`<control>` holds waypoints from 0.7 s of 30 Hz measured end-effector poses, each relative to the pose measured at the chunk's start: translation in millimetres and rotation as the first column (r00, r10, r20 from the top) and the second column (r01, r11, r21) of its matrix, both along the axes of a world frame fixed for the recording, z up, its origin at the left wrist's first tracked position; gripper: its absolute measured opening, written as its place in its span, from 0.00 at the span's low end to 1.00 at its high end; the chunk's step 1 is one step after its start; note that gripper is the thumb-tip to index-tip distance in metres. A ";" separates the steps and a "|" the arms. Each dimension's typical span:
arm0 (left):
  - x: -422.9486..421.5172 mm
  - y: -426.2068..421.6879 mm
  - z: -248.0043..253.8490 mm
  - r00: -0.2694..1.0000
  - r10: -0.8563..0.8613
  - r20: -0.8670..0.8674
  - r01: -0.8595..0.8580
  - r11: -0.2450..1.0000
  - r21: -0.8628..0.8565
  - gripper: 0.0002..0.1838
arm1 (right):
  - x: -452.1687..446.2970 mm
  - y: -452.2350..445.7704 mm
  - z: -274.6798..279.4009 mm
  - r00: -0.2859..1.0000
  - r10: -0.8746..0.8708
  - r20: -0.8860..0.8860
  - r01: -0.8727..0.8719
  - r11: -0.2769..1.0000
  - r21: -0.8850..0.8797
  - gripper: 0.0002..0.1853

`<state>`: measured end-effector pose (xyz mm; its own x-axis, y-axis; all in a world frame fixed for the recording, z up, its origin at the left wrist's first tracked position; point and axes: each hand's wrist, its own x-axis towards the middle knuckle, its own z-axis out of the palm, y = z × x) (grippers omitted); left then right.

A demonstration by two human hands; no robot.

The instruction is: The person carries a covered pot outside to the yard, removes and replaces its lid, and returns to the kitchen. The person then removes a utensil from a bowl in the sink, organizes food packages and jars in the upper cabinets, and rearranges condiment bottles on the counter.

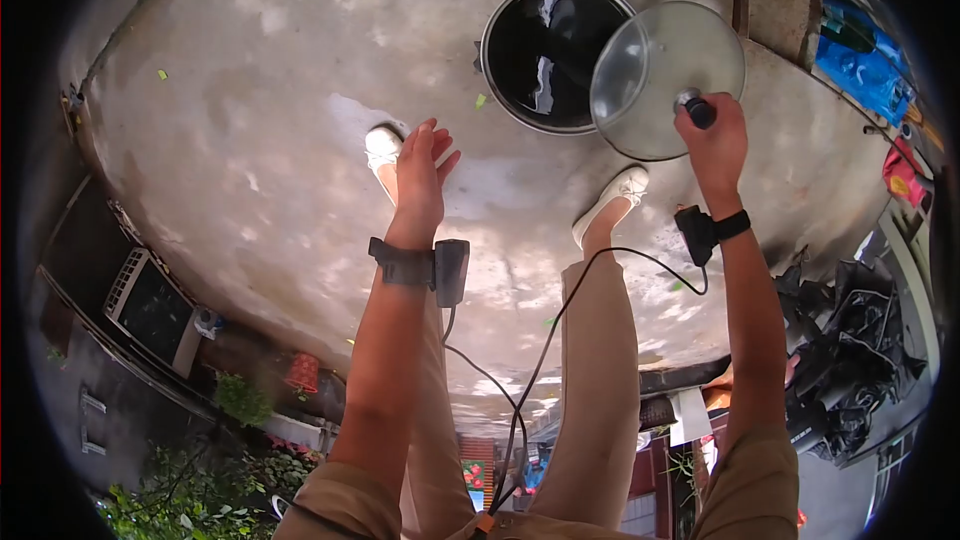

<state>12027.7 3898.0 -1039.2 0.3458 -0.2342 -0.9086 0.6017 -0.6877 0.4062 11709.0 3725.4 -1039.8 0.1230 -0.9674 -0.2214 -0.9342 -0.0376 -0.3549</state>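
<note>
A round glass lid (640, 70) is held by its dark knob in my right hand (715, 140), whose fingers are wrapped round it. The lid overlaps the right edge of a round metal pot (545, 55) on the ground, which looks dark inside, with bright reflections. My left hand (425, 175) is over the ground to the lower left of the pot, near my shoe, holding nothing, its fingers partly spread. Each wrist wears a black strap with a device and a cable.
My white shoes (612, 202) stand on the concrete ground (270, 140) below the pot. Black plastic bags (850, 350) lie at the right, blue plastic (862, 55) at the upper right. A red flowerpot (303, 372) and plants (240, 398) are at the lower left. Cables hang between my arms.
</note>
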 end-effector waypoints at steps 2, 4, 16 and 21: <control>-0.3 -5.6 -3.9 1.000 0.004 -0.015 -0.004 1.000 -0.018 0.27 | -45.6 -6.7 6.6 0.997 -0.012 -0.076 0.012 1.000 0.002 0.17; -1.6 -7.8 -12.0 0.999 0.012 -0.040 -0.013 1.000 -0.023 0.25 | -81.9 -9.3 10.6 0.989 -0.060 -0.134 0.065 0.998 0.027 0.17; -19.9 5.1 -54.6 0.993 0.042 -0.112 -0.027 0.991 0.129 0.24 | -145.8 8.9 -9.8 0.973 -0.150 -0.177 0.169 0.981 0.100 0.17; -30.7 -2.2 -84.1 0.984 0.015 -0.179 0.002 0.996 0.095 0.20 | -145.2 9.6 -16.0 0.973 -0.197 -0.117 0.213 0.967 0.142 0.18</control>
<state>11997.0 3895.7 -1123.4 0.1761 -0.1430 -0.9739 0.6636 -0.7136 0.2247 11563.8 3735.0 -1055.8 -0.1052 -0.9232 -0.3696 -0.9475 0.2060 -0.2447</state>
